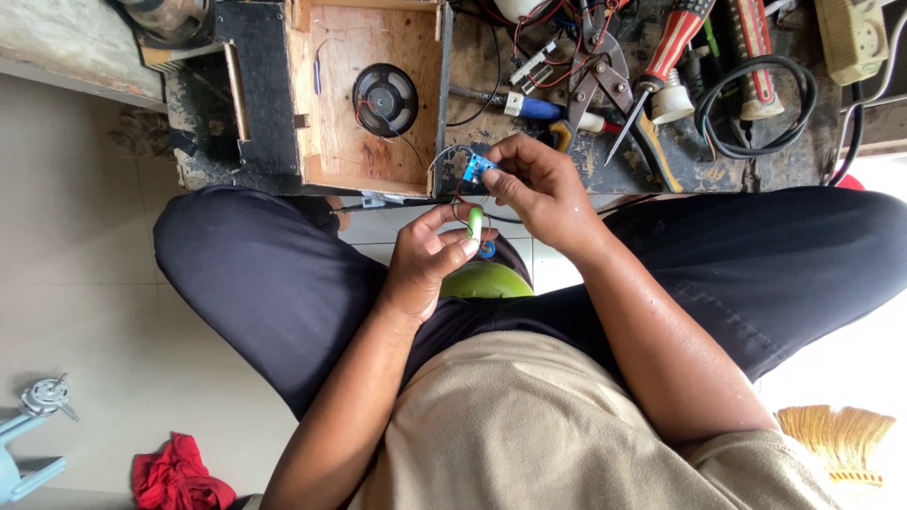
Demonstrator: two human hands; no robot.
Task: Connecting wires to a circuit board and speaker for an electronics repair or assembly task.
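Left hand: green cell pinched in the fingers.
Right hand: blue board gripped at fingertips, just above the cell.
Bench: tools scattered behind.

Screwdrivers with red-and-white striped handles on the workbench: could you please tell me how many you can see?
2. One screwdriver lies slanted right of the pliers, tip pointing down-left. The second screwdriver lies further right, beside the coiled black cable. More may be hidden in the clutter.
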